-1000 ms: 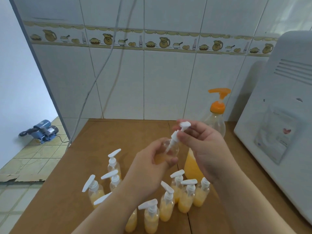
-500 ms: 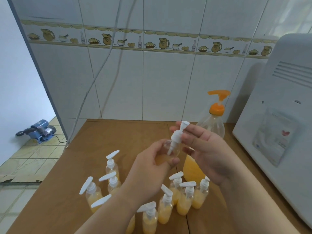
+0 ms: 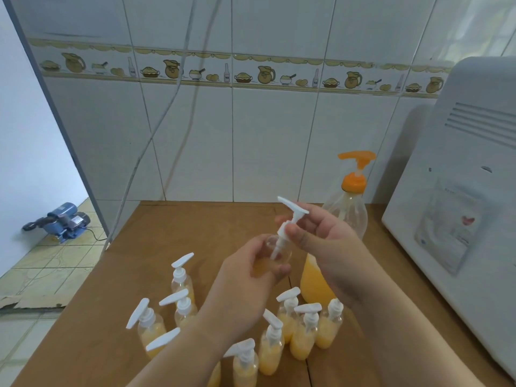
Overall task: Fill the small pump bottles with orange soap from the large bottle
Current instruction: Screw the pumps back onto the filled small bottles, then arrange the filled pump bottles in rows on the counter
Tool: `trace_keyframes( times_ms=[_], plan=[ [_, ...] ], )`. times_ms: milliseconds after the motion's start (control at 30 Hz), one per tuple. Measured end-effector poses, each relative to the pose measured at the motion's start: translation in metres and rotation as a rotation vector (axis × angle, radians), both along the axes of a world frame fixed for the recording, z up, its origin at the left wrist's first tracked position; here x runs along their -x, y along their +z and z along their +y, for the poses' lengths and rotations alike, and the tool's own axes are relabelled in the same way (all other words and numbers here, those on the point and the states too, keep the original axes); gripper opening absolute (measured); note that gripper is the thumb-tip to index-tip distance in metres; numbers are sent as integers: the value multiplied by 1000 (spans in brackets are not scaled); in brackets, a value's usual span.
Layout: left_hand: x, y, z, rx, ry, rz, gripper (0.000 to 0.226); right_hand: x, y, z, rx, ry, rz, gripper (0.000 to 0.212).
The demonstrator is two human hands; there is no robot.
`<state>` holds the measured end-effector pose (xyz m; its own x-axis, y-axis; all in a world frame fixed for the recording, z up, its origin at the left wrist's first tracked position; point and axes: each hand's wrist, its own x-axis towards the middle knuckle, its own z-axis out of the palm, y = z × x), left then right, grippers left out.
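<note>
A person's left hand (image 3: 251, 270) grips a small clear bottle (image 3: 275, 251) above a wooden table (image 3: 156, 247) while the right hand (image 3: 321, 241) pinches its white pump (image 3: 290, 222), beside the large soap bottle (image 3: 344, 219).

We see orange soap in large bottle (image 3: 317, 283), orange pump (image 3: 356, 163); white pump tops (image 3: 183, 259); brown table (image 3: 167, 236).

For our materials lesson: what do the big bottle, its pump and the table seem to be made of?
Big bottle: probably clear glossy plastic; the wall shows through its upper part.
Pump: opaque orange plastic, smooth moulded shape.
Table: brown, matt, apparently wood or board; a seam runs through it.
</note>
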<state>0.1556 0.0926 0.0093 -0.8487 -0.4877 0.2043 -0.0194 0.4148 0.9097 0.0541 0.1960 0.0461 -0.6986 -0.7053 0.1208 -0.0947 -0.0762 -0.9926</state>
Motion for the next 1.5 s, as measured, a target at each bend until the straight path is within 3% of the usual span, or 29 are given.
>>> trace_keyframes(
  times_ms=[67,200,333,467,700,800,867,1000,1100,1200,1400,1500],
  plan=[
    [1,-2,-3,-10,5,-20,26,2,2,1,-60,0,119,26],
    [6,-5,-2,144,71,10,37,-2,-6,-10,-161,-249,309,12],
    [15,-10,-2,315,162,43,47,-7,-10,-22,-191,-408,363,20],
    [17,-15,-10,307,216,87,43,0,-1,-26,-227,-275,372,8],
    [25,-19,-20,308,266,-45,47,1,-12,-45,-393,-312,567,11],
    [14,-14,-33,293,228,-231,77,6,-15,-48,-416,-228,594,16],
    [-5,-4,-44,251,230,-243,88,10,-20,-51,-469,-182,638,16],
    [-54,7,-78,205,412,-55,54,15,-38,-63,-653,-46,690,16],
    [-83,-5,-112,44,616,29,26,20,-52,-76,-773,55,694,15],
    [-100,-34,-151,-104,694,-35,20,23,-62,-90,-870,154,691,16],
    [-106,-94,-194,-163,413,-337,25,33,-79,-104,-922,297,628,19],
    [-92,-110,-192,-202,161,-456,40,40,-83,-107,-940,346,545,39]
  ],
)
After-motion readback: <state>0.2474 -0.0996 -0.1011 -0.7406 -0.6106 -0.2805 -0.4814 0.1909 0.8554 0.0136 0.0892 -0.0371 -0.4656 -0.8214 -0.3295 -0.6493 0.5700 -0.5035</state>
